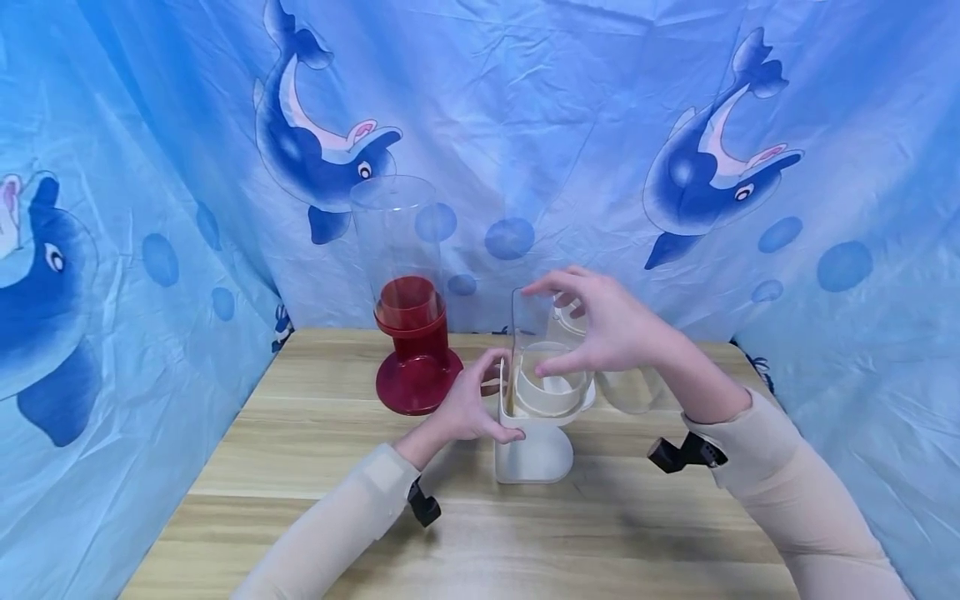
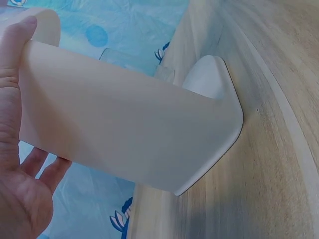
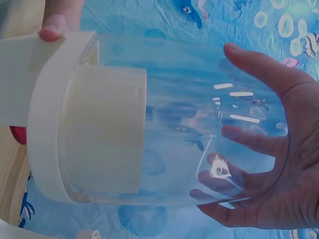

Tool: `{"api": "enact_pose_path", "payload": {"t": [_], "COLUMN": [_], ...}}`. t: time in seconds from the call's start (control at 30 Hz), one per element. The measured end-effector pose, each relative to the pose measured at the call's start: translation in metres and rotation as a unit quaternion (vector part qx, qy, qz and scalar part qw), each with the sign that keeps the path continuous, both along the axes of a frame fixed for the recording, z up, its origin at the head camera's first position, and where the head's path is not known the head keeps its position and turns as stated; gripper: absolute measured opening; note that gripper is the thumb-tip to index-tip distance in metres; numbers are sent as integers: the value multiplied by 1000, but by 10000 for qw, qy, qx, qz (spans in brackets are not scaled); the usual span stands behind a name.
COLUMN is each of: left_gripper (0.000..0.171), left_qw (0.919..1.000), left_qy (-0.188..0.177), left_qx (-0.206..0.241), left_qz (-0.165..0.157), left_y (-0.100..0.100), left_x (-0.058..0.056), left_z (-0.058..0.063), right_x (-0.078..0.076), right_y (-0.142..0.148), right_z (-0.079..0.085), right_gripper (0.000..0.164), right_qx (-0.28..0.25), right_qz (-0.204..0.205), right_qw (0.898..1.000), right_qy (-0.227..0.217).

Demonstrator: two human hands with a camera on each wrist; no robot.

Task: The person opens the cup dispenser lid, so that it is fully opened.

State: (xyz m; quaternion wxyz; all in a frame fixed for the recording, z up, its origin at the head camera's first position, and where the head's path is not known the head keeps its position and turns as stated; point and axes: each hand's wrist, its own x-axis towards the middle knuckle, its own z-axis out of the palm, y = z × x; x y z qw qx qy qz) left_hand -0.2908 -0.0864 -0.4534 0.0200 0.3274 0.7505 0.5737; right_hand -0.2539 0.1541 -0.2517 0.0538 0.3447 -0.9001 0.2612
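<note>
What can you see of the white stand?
The white stand looks like smooth plastic: a rounded base flat on the wooden table, a broad upright panel, and a rimmed top with a raised cylinder, surrounded by a clear container. It stands right of the red stand; the left grip holds it near the top.

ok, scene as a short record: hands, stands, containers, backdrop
left hand: grips white stand
right hand: fingers curled round clear container
clear container: lower end within the white stand's rim, around its inner ring
white stand: on wooden table
red stand: left of white stand in head view, bears clear cylinder
backdrop: blue, dolphin print
</note>
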Motion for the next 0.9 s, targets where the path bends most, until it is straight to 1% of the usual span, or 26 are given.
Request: {"api": "enact_pose_path", "payload": {"t": [0.17,0.33,0.43,0.67,0.77,0.9], "left_gripper": [100,92,89,88,91,96], "left_qw": [10000,9998,9998,9996,9997,9997], "left_qy": [69,175,190,265,216,124], "left_qx": [22,66,78,65,122,182], "left_qz": [-18,-27,-52,-58,21,96], "left_y": [1,1,2,3,3,2], "left_x": [1,1,2,4,5,9], "left_z": [-1,-2,-3,-2,-2,-2], "right_x": [4,3,3,-1,-2,1], "right_y": [0,1,2,3,5,17], "right_z": [-1,-1,-1,1,-2,-15], "right_gripper": [86,82,81,82,86,98], "right_qx": [-14,-41,-14,41,-194,-903], "right_qz": [56,120,118,79,91,169], "right_qw": [9996,9989,9990,9998,9997,9955], "right_qy": [292,462,431,170,74,-239]}}
